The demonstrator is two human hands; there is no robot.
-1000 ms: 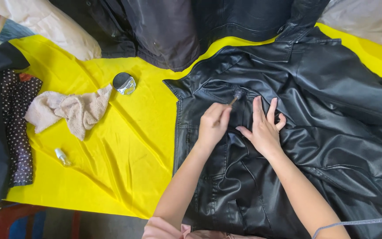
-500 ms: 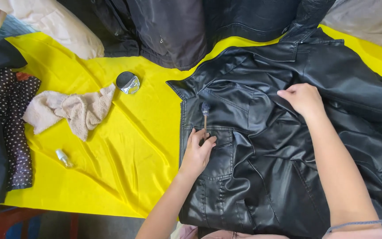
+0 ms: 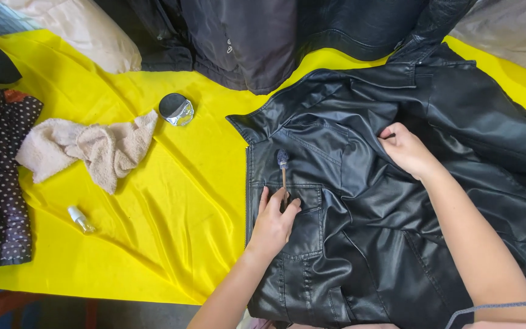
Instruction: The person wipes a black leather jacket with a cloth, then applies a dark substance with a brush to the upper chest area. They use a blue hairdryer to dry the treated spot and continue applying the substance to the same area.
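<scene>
Dauber work on black leather jacket, laid flat on yellow-covered worktop.
Left hand (image 3: 273, 222) grip closed on small brush (image 3: 284, 172), tip at chest pocket of jacket (image 3: 360, 201); right hand (image 3: 406, 149) pinches a fold taut. Keep panel taut, strokes light.

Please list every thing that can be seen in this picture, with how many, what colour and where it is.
cloth: 1, yellow, spread under everything
jacket: 1, black leather-like, flat on the right half
brush: 1, thin pale handle with dark tip, on the jacket front
towel: 1, beige, crumpled at the left
tin: 1, round, silvery with dark lid, above the towel
bottle: 1, small, clear, lower left
dotted garment: 1, dark with pale dots, left edge
dark clothes: several, top centre
pale fabric: 1, cream, top left
left hand: holds the brush
right hand: grips a jacket fold
</scene>
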